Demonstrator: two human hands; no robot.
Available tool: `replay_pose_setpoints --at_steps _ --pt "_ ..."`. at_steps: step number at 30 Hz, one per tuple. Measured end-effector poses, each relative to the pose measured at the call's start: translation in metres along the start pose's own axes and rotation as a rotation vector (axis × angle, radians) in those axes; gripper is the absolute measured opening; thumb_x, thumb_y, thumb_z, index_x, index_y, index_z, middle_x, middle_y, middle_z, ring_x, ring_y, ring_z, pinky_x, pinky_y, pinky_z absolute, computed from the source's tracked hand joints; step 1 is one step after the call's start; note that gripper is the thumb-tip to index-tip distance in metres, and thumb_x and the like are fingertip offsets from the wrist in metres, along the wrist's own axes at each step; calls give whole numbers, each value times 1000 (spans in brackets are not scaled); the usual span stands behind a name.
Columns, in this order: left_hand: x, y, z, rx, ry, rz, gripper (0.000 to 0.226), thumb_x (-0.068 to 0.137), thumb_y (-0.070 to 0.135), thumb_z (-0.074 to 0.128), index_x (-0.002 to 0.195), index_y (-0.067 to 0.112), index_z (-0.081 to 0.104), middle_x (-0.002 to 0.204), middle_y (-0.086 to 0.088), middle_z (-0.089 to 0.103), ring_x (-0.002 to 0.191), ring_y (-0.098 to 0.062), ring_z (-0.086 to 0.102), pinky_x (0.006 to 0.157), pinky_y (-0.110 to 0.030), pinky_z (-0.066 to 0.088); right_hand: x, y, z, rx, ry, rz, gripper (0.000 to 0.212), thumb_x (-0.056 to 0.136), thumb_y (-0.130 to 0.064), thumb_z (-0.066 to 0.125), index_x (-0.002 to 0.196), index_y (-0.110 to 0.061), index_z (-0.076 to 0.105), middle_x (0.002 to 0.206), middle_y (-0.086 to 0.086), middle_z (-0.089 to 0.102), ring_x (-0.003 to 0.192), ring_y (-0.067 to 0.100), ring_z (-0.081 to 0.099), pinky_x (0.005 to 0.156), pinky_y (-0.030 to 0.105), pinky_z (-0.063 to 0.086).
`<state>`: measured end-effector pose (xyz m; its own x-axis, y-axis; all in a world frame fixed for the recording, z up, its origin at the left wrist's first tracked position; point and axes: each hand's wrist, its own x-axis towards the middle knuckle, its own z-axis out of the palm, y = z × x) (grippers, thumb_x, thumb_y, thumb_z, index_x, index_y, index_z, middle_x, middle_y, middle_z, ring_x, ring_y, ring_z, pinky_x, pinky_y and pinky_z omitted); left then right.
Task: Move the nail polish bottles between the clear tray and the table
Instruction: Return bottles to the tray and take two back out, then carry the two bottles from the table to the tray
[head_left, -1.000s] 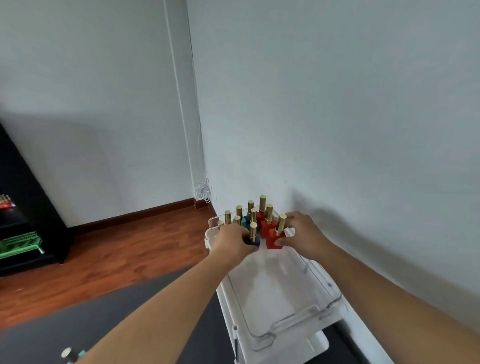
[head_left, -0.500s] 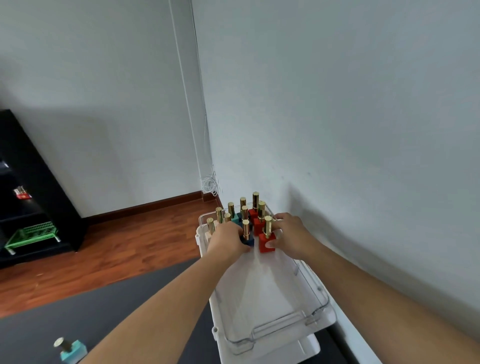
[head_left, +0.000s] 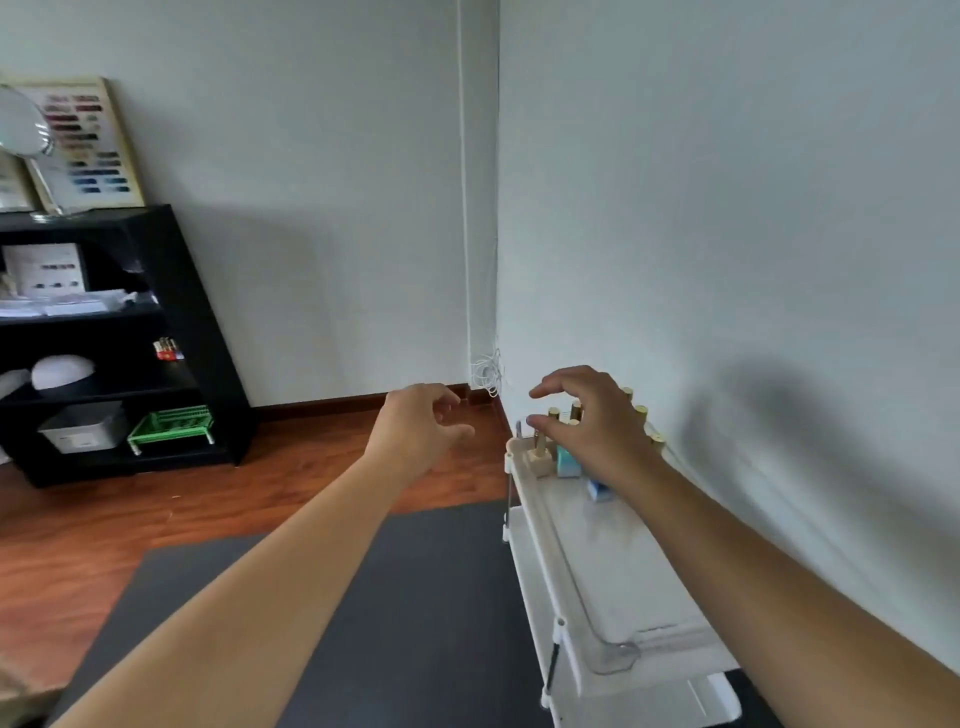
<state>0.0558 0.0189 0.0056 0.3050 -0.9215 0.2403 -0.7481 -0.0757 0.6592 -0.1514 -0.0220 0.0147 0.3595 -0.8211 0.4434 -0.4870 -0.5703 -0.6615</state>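
Both hands hang empty above the work area, fingers spread and loosely curled, gripping nothing. Right hand (head_left: 592, 415) hovers directly over the cluster of nail polish bottles (head_left: 569, 447) at the far end of the clear tray (head_left: 613, 649), right of centre in the frame; left hand (head_left: 421, 423) floats apart from it, left of the tray over the wooden floor (head_left: 260, 483), touching nothing. The bottles stand upright, gold caps pointing up toward the right palm, so the right hand is plainly the nearer one and a reach would go straight down. A beige bottle (head_left: 539, 460), a pale teal bottle (head_left: 567, 462) and a blue bottle (head_left: 598, 489) show at the near edge of the group; others are partly hidden behind the hand. The near stretch of the tray holds nothing. The tray rests on a white trolley (head_left: 691, 670) beside the wall, with the grey desk (head_left: 415, 623) to its left. A black shelving unit (head_left: 156, 338) stands at the left of the frame.
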Motion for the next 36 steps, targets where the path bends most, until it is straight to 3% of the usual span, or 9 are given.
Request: replay_pose_setpoints --at_steps 2,5,9,17,22,26,30,36 --pt "-12 -47 -33 45 12 -68 40 69 32 82 104 22 68 95 5 66 89 -11 59 79 -24 45 0 -27 42 31 -84 -37 21 74 -26 76 93 -31 67 100 -16 58 101 3 47 80 6 31" --pt "-41 -123 -74 149 -15 -168 42 71 36 80 109 27 65 108 5 65 99 -13 56 86 -30 46 -8 -53 110 50 -242 -44 24 75 -31 74 97 -34 65 101 -17 59 104 5 50 87 20 35" --pt "-87 -209 -114 210 -69 -304 47 74 38 78 116 27 60 121 5 61 114 -15 52 94 -32 44 -27 -72 199 13 -484 31 33 78 -34 72 108 -33 62 119 -14 59 117 8 48 99 27 36" --pt "-158 -320 -94 146 -182 -474 57 75 35 74 126 22 52 128 6 53 124 -15 43 99 -30 38 -60 -66 309 -128 -737 204 43 77 -30 73 117 -30 57 130 -7 53 124 14 44 97 31 39" --pt "-161 -345 -70 24 -210 -531 53 73 27 75 121 23 55 118 9 56 113 -13 49 90 -27 40 -68 -55 340 -155 -777 242 40 74 -26 76 111 -30 61 116 -7 59 113 14 50 89 29 40" --pt "-163 -352 -59 -77 -126 -573 26 70 18 76 89 28 62 92 12 62 87 -9 60 74 -20 43 -71 -53 356 -123 -788 220 32 72 -22 78 101 -27 65 110 -8 62 106 14 52 92 34 44" --pt "-168 -351 -56 -99 -69 -600 23 71 17 76 67 28 57 79 8 65 77 -10 62 68 -24 47 -74 -51 364 -167 -795 161 24 72 -23 77 92 -19 65 101 -6 62 98 18 53 85 37 46" --pt "-163 -335 -62 -133 -59 -574 20 70 17 78 64 25 61 71 10 66 71 -4 62 63 -20 43 -68 -52 349 -167 -743 116 24 75 -24 75 96 -17 65 99 -4 63 97 17 53 86 37 46"
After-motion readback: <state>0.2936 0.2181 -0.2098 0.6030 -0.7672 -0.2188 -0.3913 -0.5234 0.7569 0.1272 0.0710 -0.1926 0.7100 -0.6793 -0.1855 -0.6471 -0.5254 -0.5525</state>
